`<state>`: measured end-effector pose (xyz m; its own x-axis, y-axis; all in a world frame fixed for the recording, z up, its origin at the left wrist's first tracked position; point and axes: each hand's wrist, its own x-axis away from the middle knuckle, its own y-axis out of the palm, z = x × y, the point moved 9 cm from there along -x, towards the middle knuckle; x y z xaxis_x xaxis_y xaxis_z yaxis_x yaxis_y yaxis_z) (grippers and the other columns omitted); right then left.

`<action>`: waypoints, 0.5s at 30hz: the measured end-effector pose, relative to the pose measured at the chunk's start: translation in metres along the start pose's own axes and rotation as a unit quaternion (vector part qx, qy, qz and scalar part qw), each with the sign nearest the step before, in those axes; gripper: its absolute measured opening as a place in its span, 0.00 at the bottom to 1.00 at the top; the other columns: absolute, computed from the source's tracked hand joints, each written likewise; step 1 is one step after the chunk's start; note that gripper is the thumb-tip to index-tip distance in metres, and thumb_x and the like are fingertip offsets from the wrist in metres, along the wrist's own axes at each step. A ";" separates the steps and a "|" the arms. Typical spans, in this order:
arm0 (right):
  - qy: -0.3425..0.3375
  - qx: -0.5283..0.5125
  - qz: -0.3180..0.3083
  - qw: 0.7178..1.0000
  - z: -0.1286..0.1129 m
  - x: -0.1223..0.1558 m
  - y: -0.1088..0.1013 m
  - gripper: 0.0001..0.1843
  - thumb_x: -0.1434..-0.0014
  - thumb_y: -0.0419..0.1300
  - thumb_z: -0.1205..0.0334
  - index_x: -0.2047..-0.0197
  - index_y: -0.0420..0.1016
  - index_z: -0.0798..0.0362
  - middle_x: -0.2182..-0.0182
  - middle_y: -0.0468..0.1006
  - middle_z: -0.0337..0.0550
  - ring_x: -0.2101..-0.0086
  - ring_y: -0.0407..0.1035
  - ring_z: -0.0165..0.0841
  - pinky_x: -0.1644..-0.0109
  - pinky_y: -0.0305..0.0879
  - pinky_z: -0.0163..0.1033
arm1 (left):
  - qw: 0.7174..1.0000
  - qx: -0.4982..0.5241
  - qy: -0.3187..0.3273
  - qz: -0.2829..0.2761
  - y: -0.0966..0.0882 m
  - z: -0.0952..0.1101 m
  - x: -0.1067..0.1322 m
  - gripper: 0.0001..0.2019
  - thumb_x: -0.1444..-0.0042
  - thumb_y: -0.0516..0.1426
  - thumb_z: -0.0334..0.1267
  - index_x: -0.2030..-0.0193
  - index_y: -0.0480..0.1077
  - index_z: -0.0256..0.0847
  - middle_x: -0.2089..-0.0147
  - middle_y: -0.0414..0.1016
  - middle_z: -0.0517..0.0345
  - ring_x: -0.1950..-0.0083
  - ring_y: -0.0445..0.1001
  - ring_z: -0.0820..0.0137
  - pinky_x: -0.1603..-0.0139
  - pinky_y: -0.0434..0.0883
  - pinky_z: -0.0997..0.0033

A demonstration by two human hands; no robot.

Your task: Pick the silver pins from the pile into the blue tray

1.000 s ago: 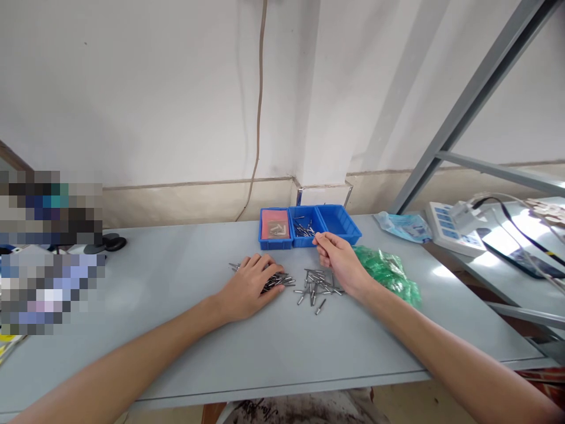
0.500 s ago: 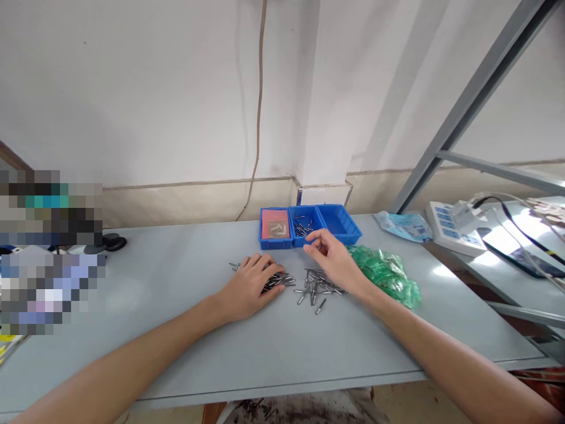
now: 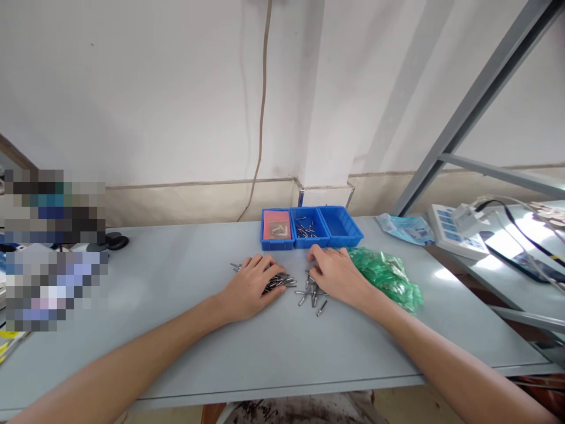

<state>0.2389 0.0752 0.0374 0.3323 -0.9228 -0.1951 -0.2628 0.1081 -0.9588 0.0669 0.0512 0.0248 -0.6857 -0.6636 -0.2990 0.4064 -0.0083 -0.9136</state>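
My left hand (image 3: 249, 285) lies palm down on a heap of small metal pins (image 3: 277, 281) on the grey table (image 3: 176, 330). A second scatter of loose metal pins (image 3: 311, 296) lies just to its right, and my right hand (image 3: 336, 275) rests palm down over it with fingers spread. Behind both hands stand three joined blue bins: the left bin (image 3: 276, 229) holds a red sheet with pale parts, the middle bin (image 3: 308, 228) holds several pins, the right bin (image 3: 341, 225) looks bare.
A green plastic bag (image 3: 387, 274) lies right of my right hand. Farther right are a pale blue packet (image 3: 405, 227), a white power strip (image 3: 454, 235) with cables and a grey metal frame (image 3: 468, 100). A black object (image 3: 115, 240) sits at the left.
My right hand has come down from near the middle bin, where it was raised with pinched fingers, onto the loose pins. My left hand has stayed on its heap.
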 end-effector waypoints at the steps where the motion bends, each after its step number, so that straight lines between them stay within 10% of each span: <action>1: 0.006 -0.017 -0.011 1.000 0.001 0.000 0.002 0.05 0.36 0.56 0.66 0.56 0.68 0.50 0.67 0.80 0.43 0.62 0.75 0.44 0.54 0.53 0.46 | 1.000 0.000 0.000 0.002 0.000 0.000 0.000 0.14 0.24 0.52 0.49 0.42 0.71 0.47 0.46 0.72 0.52 0.49 0.68 0.59 0.46 0.66 0.55; 8: -0.003 -0.079 -0.034 0.996 -0.004 0.001 0.003 0.13 0.32 0.60 0.48 0.60 0.67 0.48 0.65 0.80 0.42 0.62 0.74 0.44 0.53 0.57 0.47 | 1.000 -0.005 0.005 0.005 0.001 0.000 0.000 0.14 0.24 0.52 0.49 0.42 0.71 0.47 0.46 0.72 0.52 0.49 0.68 0.59 0.47 0.66 0.55; 15: -0.041 -0.180 -0.181 0.966 0.000 0.010 0.002 0.35 0.51 0.73 0.32 0.50 0.70 0.45 0.52 0.76 0.45 0.54 0.70 0.47 0.55 0.64 0.44 | 1.000 -0.005 0.001 -0.002 0.001 -0.001 0.000 0.13 0.25 0.53 0.49 0.42 0.71 0.48 0.46 0.72 0.52 0.48 0.68 0.58 0.47 0.66 0.55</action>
<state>0.2421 0.0663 0.0333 0.5291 -0.8414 0.1102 -0.4089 -0.3666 -0.8357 0.0667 0.0516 0.0231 -0.6878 -0.6625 -0.2967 0.3984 -0.0029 -0.9172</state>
